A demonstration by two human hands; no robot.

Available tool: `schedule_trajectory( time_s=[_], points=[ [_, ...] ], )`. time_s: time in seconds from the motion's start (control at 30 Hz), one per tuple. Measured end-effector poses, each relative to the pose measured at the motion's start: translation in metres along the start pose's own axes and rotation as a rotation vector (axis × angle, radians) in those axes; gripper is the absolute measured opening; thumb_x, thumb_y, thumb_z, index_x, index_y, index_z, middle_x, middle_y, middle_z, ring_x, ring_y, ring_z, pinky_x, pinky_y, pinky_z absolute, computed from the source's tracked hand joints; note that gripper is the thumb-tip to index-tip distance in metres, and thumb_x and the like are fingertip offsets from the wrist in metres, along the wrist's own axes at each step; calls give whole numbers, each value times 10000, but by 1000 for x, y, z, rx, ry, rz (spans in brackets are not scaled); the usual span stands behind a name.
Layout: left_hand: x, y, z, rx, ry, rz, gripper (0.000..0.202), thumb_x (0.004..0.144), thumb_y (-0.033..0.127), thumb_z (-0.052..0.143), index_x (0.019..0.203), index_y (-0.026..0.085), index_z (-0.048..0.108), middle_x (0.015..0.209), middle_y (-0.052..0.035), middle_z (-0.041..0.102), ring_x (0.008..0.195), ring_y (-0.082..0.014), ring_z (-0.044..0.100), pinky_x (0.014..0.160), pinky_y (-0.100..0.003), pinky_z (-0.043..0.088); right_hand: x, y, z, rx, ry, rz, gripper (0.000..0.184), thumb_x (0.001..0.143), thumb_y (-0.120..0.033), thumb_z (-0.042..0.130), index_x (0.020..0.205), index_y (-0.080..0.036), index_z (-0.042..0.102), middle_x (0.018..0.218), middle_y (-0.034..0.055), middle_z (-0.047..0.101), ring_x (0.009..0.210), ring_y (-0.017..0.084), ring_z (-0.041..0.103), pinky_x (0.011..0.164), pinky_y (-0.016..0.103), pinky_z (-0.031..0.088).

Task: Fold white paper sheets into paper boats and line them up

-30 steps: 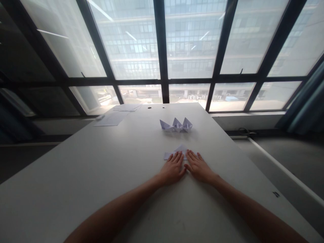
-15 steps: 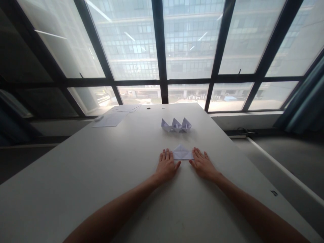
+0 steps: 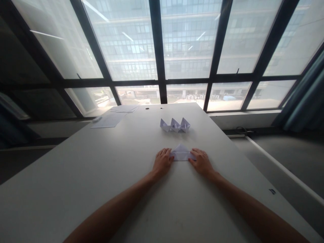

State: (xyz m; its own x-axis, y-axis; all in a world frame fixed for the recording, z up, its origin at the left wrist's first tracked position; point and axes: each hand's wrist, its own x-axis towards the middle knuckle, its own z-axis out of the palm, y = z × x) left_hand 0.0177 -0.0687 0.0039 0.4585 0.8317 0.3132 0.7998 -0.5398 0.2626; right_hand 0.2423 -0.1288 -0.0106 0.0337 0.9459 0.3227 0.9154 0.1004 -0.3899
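A folded sheet of white paper (image 3: 181, 155), with a pointed top and a straight band along its lower edge, lies on the white table (image 3: 121, 182) in front of me. My left hand (image 3: 162, 161) is closed on its left end, thumb at the near side and fingers curled beyond. At the right end my right hand (image 3: 201, 162) grips the paper in the same way, thumb below and fingers over it. Both hands partly cover the paper's ends. Just beyond stand three folded paper boats (image 3: 175, 125) in a row, close together.
Flat white paper sheets (image 3: 107, 120) lie at the table's far left. A round hole (image 3: 147, 108) shows near the far edge. Large windows with dark frames (image 3: 162, 81) rise behind the table. A blue curtain (image 3: 301, 104) hangs on the right.
Both hands have gone from lying flat with fingers spread beside the paper to curling around its two ends. The paper boats have stayed in place.
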Motion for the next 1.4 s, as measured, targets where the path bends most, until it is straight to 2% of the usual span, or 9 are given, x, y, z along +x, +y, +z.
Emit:
schedule_trajectory(
  time_s=[0.2,0.43,0.7,0.87,0.93,1.03,1.13,1.27,1.4],
  points=[
    [3,-5,2,-122,-2,12,441,872,330,626,1296,236,545,1219,-60,616,1153,-234,524,1001,-340,373,3,3,-5,159,100,-25,318,798,-221,639,1112,-173,621,1073,86,653,1045,230,560,944,340,397],
    [6,-9,1,-326,48,50,426,802,236,689,1219,241,601,1078,-41,651,1022,-223,592,909,-322,444,7,3,-7,311,146,30,285,769,-183,592,1052,-195,624,1075,77,620,1009,223,578,906,337,444],
    [11,-8,-4,-613,132,54,337,757,151,666,1085,225,676,968,-23,630,836,-167,614,772,-276,492,11,10,-8,531,193,64,198,755,-316,655,905,-190,681,1014,75,619,850,202,585,784,339,502],
    [16,-12,-8,-817,181,-9,308,747,265,718,1047,199,695,959,-32,638,802,-163,608,721,-263,496,15,13,-9,983,289,257,422,681,-418,768,1007,-177,653,1030,77,636,859,208,626,769,356,533],
    [17,-13,-8,-914,193,-73,363,730,321,746,1059,178,691,968,-38,645,774,-158,612,694,-255,495,16,11,-11,1251,260,345,535,656,-421,803,1103,-199,610,987,48,653,852,195,647,792,358,543],
    [18,-12,-7,-1038,182,-158,453,696,368,780,1085,155,683,993,-49,660,741,-150,614,675,-249,495,14,4,-12,1547,72,369,501,662,-394,819,1078,-213,606,934,25,672,851,179,675,809,330,547],
    [17,-9,-6,-1147,139,-171,487,672,377,801,1084,146,680,1014,-59,676,765,-159,625,702,-258,501,12,-2,-11,1633,-58,386,396,673,-354,821,984,-202,628,947,30,691,855,180,692,735,274,551],
    [16,-4,-6,-1233,102,-184,494,666,379,808,1078,143,674,968,-57,694,771,-168,636,720,-272,508,11,-7,-9,1718,-31,462,293,677,-328,823,862,-203,632,891,3,701,813,145,693,641,201,530],
    [13,2,-10,-1169,86,-177,488,656,389,811,1058,145,682,915,-53,696,763,-181,635,692,-274,514,9,-11,-7,1670,-88,463,296,662,-320,833,853,-167,667,840,30,708,769,156,691,629,220,538]
  ],
)
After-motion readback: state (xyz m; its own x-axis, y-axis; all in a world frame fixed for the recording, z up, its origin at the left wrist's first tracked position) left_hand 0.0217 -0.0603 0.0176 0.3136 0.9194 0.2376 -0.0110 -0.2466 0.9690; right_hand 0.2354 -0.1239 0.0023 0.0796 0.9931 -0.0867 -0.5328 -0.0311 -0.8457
